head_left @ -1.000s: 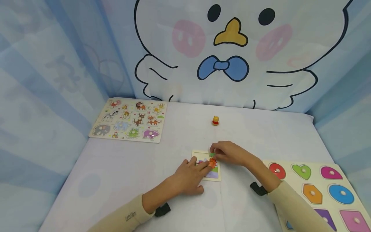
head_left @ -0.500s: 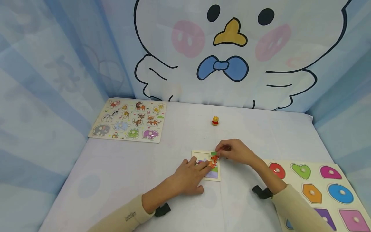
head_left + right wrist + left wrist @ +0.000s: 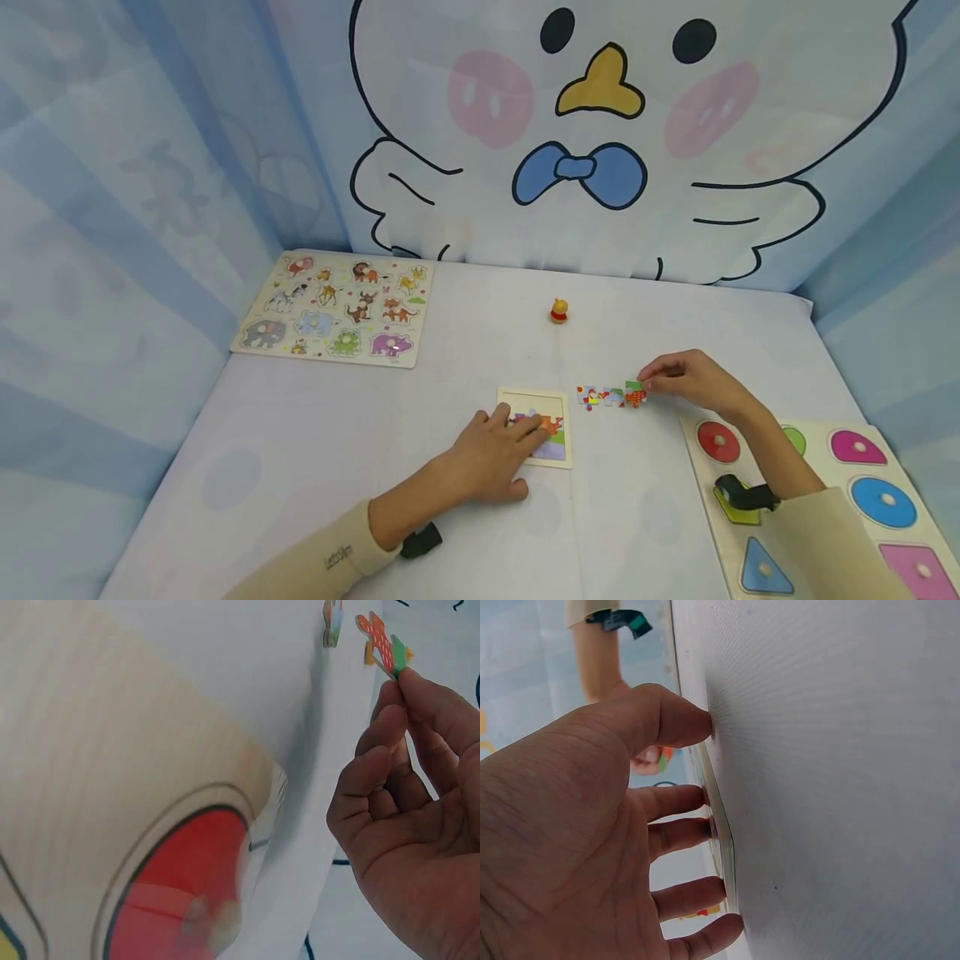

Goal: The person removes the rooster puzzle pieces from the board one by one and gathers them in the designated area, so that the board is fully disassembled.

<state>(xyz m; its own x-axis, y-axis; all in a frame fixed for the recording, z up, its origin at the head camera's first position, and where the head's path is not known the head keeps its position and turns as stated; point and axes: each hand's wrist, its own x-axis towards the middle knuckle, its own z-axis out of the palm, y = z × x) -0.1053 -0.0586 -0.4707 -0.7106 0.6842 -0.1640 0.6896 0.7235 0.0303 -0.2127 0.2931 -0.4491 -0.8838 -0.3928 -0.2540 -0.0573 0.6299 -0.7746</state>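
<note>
My left hand rests on a small framed jigsaw puzzle in the middle of the table, fingers extended across its lower left part. In the left wrist view those fingertips touch the edge of the puzzle board. The frame's upper part shows bare wood; pieces with a picture fill its lower part. To the right, my right hand pinches an orange and green jigsaw piece between thumb and fingertips. This piece is at the right end of a row with other loose jigsaw pieces on the white cloth.
An animal peg puzzle lies at the back left. A board of coloured knobbed shapes lies at the right, under my right forearm. Behind the loose pieces stands a small yellow and red bear figure. Printed curtains surround the table.
My right hand has taken the orange and green piece out of the frame and carried it right. Loose pieces its hand covered before now show. The left hand has stayed put.
</note>
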